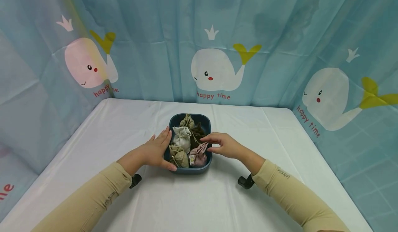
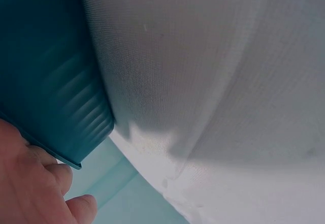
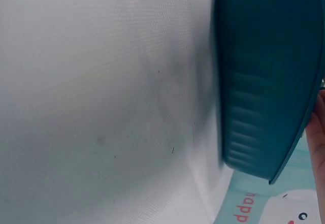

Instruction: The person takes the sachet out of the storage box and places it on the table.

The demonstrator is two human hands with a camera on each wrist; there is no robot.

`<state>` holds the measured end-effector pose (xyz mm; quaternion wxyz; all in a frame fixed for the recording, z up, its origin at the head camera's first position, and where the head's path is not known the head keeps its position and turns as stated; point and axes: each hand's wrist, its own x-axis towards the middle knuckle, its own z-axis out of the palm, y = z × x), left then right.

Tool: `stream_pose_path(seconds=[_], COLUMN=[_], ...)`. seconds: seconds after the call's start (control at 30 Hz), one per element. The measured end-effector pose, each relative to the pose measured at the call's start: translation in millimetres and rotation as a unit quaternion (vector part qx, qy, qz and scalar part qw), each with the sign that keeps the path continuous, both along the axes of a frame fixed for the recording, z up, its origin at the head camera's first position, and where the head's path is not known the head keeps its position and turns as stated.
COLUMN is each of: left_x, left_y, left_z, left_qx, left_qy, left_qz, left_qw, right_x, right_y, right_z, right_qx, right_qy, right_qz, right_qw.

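The box (image 1: 190,171), dark blue, stands on the table (image 1: 186,201), and five small bags sit inside it. The left hand (image 1: 156,152) lies along the left side of the box. Its fingers are extended and loose, touching the rim, while its thumb is set apart at the near left corner. Close to this thumb, inside the wall, is the khaki bag (image 1: 179,156); beyond it is the white bag (image 1: 182,139).

The right hand (image 1: 225,145) comes over the right rim. Its fingers are bent, with a gap between them and the thumb. The top of the pink bag (image 1: 198,156) is at this gap, just beside the thumb, and its body is below, in the near right corner. I cannot tell if these fingers pinch the cloth or are only near it. The brown bag (image 1: 197,135) is behind the pink one, just beyond the fingertips. The olive bag (image 1: 187,121) is at the far end, well apart from the right thumb.
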<state>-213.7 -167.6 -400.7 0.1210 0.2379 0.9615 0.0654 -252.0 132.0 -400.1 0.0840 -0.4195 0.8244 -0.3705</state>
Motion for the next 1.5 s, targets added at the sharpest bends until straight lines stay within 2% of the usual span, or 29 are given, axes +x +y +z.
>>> stream_pose_path(seconds=[0.5, 0.83, 1.27, 1.5], left_x=[1.4, 1.1, -0.8, -1.8], left_y=[0.7, -0.1, -0.1, -0.9], left_z=[2.2, 1.0, 0.3, -1.7], left_qx=[0.009, 0.005, -0.005, -0.007], left_qy=[-0.008, -0.005, -0.001, -0.002], left_qz=[0.002, -0.001, -0.003, -0.004], left_qw=[0.9999, 1.0, 1.0, 1.0], right_x=[3.9, 5.7, 6.1, 5.9], right_y=[-5, -10, -13, -14], right_z=[2.4, 6.9, 14.3, 14.8], right_qx=[-0.026, -0.031, -0.027, -0.034], right_qy=[0.012, -0.016, -0.003, 0.017], right_qz=[-0.012, -0.044, -0.044, -0.04], right_qw=[0.9995, 0.9984, 0.9987, 0.9984])
